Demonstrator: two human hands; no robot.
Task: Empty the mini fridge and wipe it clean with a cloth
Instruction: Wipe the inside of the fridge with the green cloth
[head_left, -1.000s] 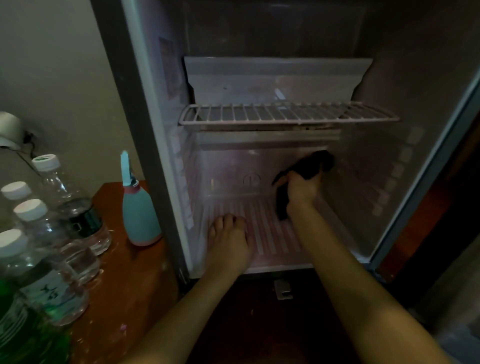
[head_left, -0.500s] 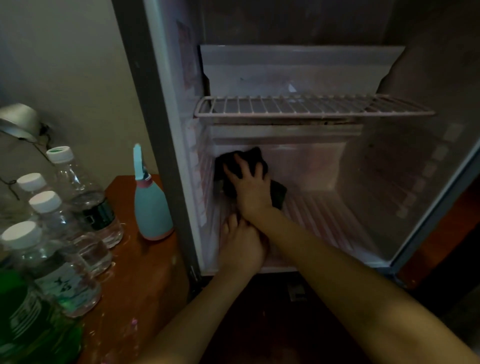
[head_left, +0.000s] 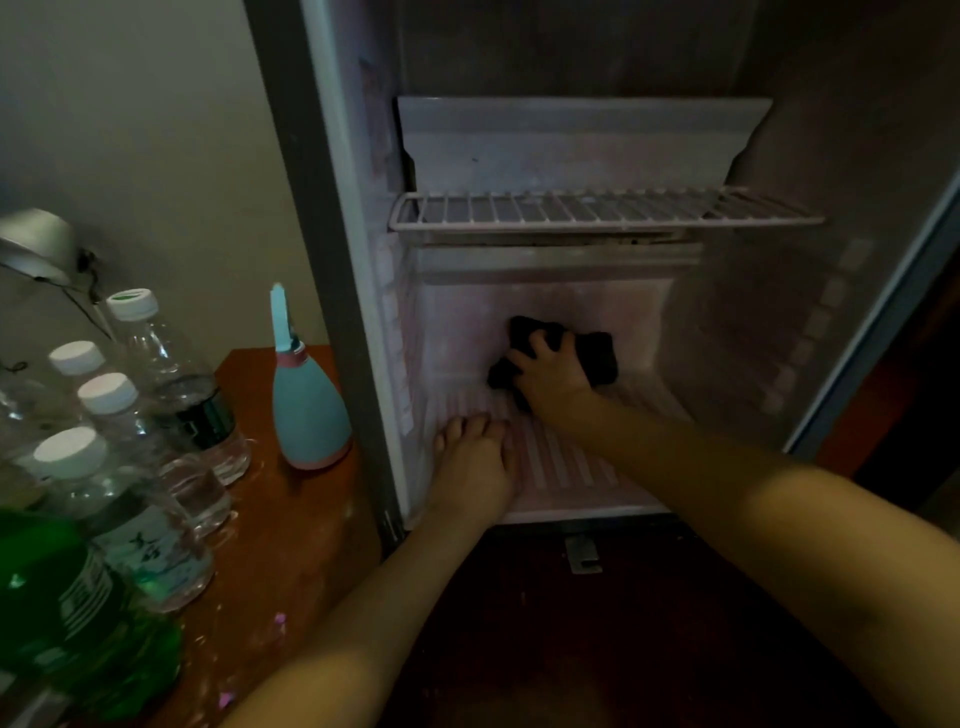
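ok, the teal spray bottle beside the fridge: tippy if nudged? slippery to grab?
The teal spray bottle probably resists tipping: its body is wide at the base and narrows upward, standing upright on the wooden table. The tall thin nozzle would likely catch a knock first. The smooth rounded body may be slippery, so gripping the narrow neck seems safer. Fill level can't be seen, so weight is uncertain.

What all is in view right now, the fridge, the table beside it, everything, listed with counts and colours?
mini fridge: one, pale interior, door open, emptied
wire shelf: one, white, upper fridge
cloth: one, black, against the back wall, low
spray bottle: one, light blue, table next to the fridge
water bottles: four, clear with white caps, table left
green bottle: one, bottom-left corner
lamp: one, grey, left edge
table: one, reddish-brown wood
left hand: flat on the fridge floor
right hand: pressing the cloth
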